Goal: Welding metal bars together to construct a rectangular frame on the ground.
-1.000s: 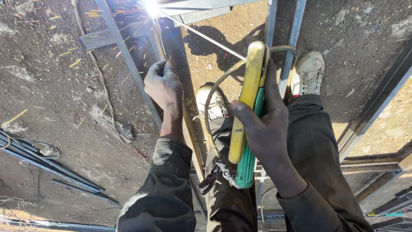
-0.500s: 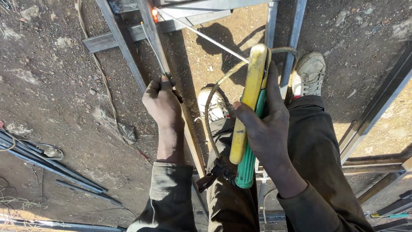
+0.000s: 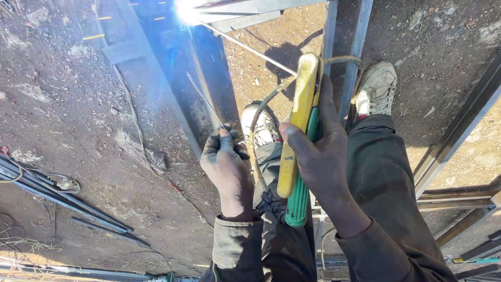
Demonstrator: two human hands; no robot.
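1. The right hand (image 3: 318, 156) is clenched around the yellow-and-green electrode holder (image 3: 296, 141), over the person's knees.
2. The left hand (image 3: 227, 167) has its fingers closed around a thin spare rod (image 3: 201, 99), just beside the holder.
3. The welding rod (image 3: 245, 48) runs from the holder to the metal frame (image 3: 209, 89) lying on the dirt ground (image 3: 62, 104).
4. At the frame's far end the arc (image 3: 185, 10) now blazes; half a second ago it was out.
5. Risk, I judge: sparks could burn the bare hands and nearby shoe (image 3: 376, 89).

Right hand (image 3: 318, 156) wrapped around yellow-and-green electrode holder (image 3: 297, 141), centre frame. Welding rod (image 3: 245, 47) running up-left to bright arc (image 3: 187, 10) (top edge, sparks visible). Left hand (image 3: 227, 167) gripping thin spare rod (image 3: 204, 102) against grey steel frame (image 3: 156, 83). White shoes (image 3: 377, 89) on dirt ground (image 3: 68, 104).
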